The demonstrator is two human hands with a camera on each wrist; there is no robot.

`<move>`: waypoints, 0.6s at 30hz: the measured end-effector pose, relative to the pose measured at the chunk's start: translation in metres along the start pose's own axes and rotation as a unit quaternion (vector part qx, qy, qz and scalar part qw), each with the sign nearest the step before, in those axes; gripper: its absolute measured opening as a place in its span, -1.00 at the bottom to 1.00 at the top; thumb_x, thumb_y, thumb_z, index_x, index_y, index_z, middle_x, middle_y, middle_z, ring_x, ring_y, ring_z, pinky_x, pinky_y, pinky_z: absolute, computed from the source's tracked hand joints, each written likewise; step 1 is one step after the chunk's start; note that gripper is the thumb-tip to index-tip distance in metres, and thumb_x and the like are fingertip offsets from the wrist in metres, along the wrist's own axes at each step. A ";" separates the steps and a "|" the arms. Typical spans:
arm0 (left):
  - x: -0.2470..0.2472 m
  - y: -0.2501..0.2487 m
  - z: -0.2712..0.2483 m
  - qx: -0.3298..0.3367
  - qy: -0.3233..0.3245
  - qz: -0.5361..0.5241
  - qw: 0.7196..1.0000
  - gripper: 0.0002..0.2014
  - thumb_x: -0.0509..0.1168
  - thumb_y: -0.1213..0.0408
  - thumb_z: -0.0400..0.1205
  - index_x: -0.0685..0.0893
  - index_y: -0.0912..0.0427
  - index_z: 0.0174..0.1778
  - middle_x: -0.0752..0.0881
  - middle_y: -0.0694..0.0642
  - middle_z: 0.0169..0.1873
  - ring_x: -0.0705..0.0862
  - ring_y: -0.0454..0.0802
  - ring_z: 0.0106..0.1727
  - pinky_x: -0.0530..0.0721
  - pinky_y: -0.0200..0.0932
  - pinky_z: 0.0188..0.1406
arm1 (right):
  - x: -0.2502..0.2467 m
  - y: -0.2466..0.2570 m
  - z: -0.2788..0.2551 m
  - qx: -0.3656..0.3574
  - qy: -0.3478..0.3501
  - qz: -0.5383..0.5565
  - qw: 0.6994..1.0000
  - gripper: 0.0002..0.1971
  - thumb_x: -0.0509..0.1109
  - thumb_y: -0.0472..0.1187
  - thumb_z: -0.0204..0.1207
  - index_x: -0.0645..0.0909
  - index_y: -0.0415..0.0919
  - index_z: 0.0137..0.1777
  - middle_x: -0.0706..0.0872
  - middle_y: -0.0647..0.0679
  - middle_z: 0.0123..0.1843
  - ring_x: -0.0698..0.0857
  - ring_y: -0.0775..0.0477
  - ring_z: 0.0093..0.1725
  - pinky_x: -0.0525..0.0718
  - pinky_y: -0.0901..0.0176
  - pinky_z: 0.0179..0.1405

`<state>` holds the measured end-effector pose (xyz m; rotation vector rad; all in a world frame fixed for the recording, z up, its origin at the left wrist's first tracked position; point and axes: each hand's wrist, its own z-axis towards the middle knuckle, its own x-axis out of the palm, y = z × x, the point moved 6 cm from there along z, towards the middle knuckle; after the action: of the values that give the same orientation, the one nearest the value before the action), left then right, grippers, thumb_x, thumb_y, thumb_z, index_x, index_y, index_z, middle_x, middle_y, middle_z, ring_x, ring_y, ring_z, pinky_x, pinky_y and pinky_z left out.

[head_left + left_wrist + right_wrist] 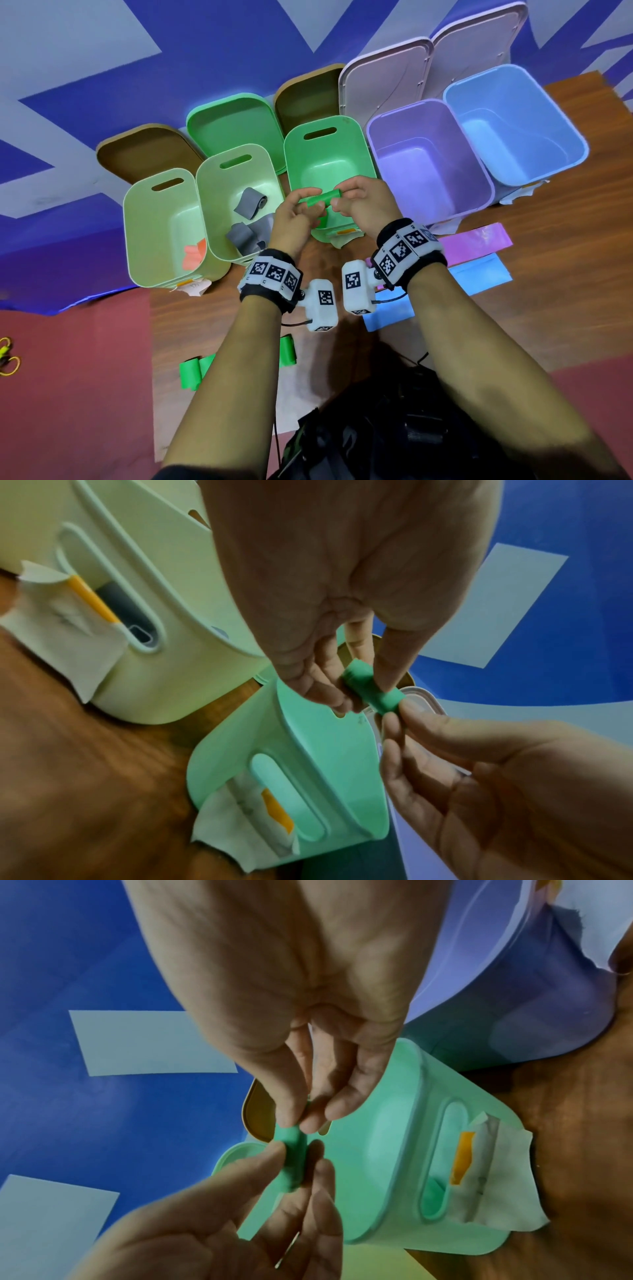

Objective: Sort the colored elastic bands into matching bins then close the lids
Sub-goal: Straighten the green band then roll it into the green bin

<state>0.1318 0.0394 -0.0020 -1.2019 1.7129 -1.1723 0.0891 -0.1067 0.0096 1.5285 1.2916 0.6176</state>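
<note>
Both hands hold a rolled green band (323, 199) (371, 691) (294, 1161) over the near rim of the open green bin (325, 161) (308, 764) (394, 1137). My left hand (299, 214) (356, 691) pinches its left end between fingers and thumb. My right hand (356, 202) (301, 1118) pinches its right end. More green bands (193, 371) lie on the table near me. Purple (476, 240) and blue bands (479, 274) lie flat at the right. Grey bands (246, 219) sit in the pale green bin (236, 171), an orange band (193, 257) in the leftmost bin (161, 219).
Open purple bin (428, 161) and blue bin (513, 126) stand at the right, lids (383, 82) propped behind. Brown lids (147, 150) and a green lid (233, 123) lean behind the left bins. White paper labels (68, 631) hang from bin handles. The wooden table (565, 240) ends left at red floor.
</note>
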 end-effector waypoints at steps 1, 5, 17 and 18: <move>0.000 0.002 0.001 0.001 -0.006 0.015 1.000 -0.79 0.33 0.50 0.64 0.71 0.17 0.13 0.67 0.01 -0.32 0.62 -0.08 -0.22 0.59 -0.23 -0.13 | 0.000 -0.003 0.001 0.004 -0.002 -0.008 1.000 -0.77 0.58 -0.24 0.44 0.65 -0.02 0.02 0.76 -0.03 -0.05 0.77 -0.11 0.06 0.71 -0.09 0.26; -0.002 0.006 0.004 0.039 -0.014 0.100 0.994 -0.76 0.42 0.43 0.59 0.79 -0.04 -0.01 0.73 0.16 -0.10 0.59 -0.02 -0.17 0.63 -0.09 0.00 | -0.002 -0.013 0.004 0.017 -0.008 -0.020 1.000 -0.74 0.61 -0.29 0.41 0.67 -0.03 0.02 0.69 0.12 -0.10 0.72 0.01 0.03 0.70 0.07 0.19; 0.014 0.014 0.011 0.013 0.028 0.145 0.989 -0.74 0.34 0.56 0.57 0.72 0.13 0.03 0.68 0.02 -0.13 0.65 -0.17 -0.13 0.68 -0.28 -0.02 | -0.001 -0.029 0.011 0.045 0.015 -0.028 0.998 -0.76 0.51 -0.35 0.39 0.72 0.03 -0.06 0.75 0.01 -0.02 0.76 -0.06 0.04 0.74 0.04 0.09; 0.014 0.015 0.011 0.010 0.029 0.141 0.989 -0.75 0.34 0.57 0.56 0.72 0.13 0.01 0.68 0.02 -0.14 0.65 -0.15 -0.13 0.68 -0.25 0.00 | 0.000 -0.029 0.011 0.044 0.017 -0.031 0.998 -0.76 0.50 -0.35 0.39 0.72 0.05 -0.10 0.76 -0.01 -0.02 0.76 -0.07 0.02 0.75 -0.01 0.12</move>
<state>0.1335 0.0248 -0.0207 -0.8841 1.8396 -1.0577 0.0866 -0.1130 -0.0206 1.5479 1.4022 0.5553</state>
